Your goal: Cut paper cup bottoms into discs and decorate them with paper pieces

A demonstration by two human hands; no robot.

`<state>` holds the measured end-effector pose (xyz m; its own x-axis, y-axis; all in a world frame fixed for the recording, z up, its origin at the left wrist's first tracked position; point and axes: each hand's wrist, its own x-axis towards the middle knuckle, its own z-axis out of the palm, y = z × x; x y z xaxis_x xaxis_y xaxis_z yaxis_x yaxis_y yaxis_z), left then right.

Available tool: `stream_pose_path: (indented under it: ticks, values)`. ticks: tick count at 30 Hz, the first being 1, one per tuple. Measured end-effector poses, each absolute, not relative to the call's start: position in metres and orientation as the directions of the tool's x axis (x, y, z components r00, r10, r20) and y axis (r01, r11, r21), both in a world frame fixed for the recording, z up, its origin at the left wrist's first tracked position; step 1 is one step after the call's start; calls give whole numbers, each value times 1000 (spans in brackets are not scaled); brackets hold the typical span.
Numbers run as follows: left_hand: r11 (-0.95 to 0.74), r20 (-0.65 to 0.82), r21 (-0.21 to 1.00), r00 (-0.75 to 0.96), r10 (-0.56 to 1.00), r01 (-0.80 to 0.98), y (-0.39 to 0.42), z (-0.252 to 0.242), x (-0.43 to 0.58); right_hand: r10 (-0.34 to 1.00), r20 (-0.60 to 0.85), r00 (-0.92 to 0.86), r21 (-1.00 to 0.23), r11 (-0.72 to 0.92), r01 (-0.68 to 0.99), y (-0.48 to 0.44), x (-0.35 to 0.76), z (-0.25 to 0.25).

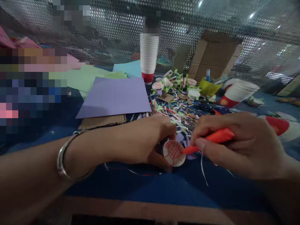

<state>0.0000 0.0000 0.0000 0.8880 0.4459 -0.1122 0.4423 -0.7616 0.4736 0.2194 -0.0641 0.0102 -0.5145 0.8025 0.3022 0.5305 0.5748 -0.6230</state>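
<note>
Closest to me lies my left forearm [30,165], reaching in low from the side. At its end my left hand [150,137] has thumb and fingers clamped around the rim of a round white piece [173,153], probably to keep it steady and its marked face turned up to me. Opposite, my right hand [243,140] has its fingers closed together on a red marker [215,139], pinched slantwise toward its front, which I'd judge gives finer control. Its tip appears to meet the piece's right side. That piece sits between my hands, carrying a red netted patch with short lines running out toward the rim; whether it rests on the tabletop I can't tell.

Around all this, a perforated metal panel [112,34] closes off the far side, bright spots of light on it. Before it spreads a dark blue table [164,187]. Folded cardboard [215,56] leans at the back, perhaps propped there out of the way. Nearer, a purple sheet [117,97] overlaps green paper [82,78]. One cup stack [149,56] stands upright behind the purple sheet, while a tilted cup stack [241,92] is over to the right. Smallest are the paper scraps [178,115], littered just beyond my hands.
</note>
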Motion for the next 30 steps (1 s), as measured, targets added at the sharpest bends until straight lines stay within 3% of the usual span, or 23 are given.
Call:
stream_pose_path:
  ticks: [30]
  values:
    - [-776, -73, 467, 893, 445, 424, 2, -9, 0, 786, 287, -547, -621, 588, 519, -64, 219, 10]
